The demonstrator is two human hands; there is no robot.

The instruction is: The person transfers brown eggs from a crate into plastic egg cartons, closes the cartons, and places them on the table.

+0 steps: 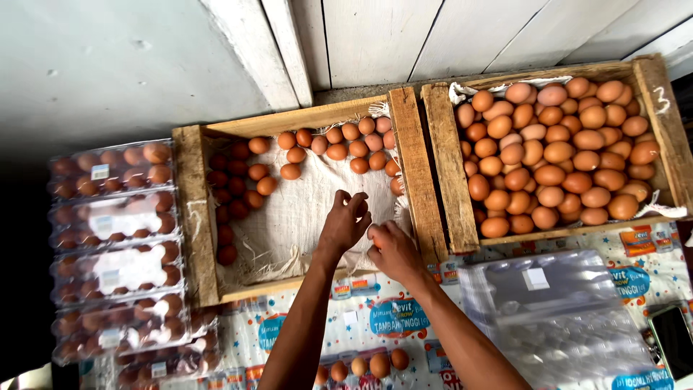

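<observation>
2 hands working over white sacking (303,209) lining near-emptied wooden crate (195,217): left hand (345,222) fingers spread, resting on cloth; right hand (390,249) pinching cloth edge at front corner. Remaining brown eggs (339,144) lying along back and left walls. Full crate (440,166) adjoining at right.

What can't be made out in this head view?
- Right hand: fingers curl down at the white cloth; whether they pinch it is hidden.
- Left hand: palm faces away, any contact hidden.
- Near-empty crate: left-side eggs in deep shadow.
- Dark flat object: cut by the right edge.
- Loose eggs: partly cut by the bottom edge.
</observation>
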